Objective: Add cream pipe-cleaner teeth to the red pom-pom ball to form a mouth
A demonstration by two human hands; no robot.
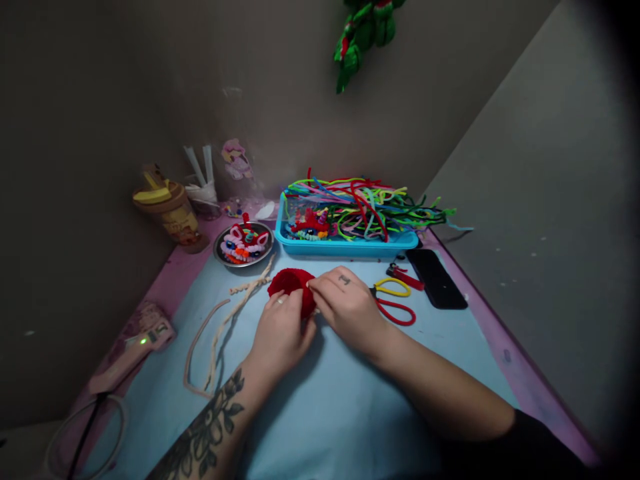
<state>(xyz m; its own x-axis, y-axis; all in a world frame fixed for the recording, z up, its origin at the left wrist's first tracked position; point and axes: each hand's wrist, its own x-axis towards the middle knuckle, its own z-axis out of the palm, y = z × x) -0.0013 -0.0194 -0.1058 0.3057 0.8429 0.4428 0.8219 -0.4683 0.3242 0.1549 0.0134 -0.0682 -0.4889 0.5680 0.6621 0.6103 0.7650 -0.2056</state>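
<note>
A fuzzy red hollow piece (289, 279), rounded like a small cup, is between my hands at the middle of the table, its opening facing me. My left hand (283, 327), with a ring on one finger, grips its near left side. The fingers of my right hand (350, 307) pinch at its right rim; whether they hold a separate strand there I cannot make out. Cream twisted strands (220, 333) lie just left of the piece. Right of my right hand rest scissors (395, 303) with one yellow and one red handle.
Behind stands a blue tray (345, 248) heaped with colourful pipe cleaners (370, 207). A metal bowl (243, 264) holds fuzzy figures. At right lie a black phone (437, 279) and a red-handled tool (407, 277). A pink glue gun (133, 357) and a brown cup (173, 217) sit left.
</note>
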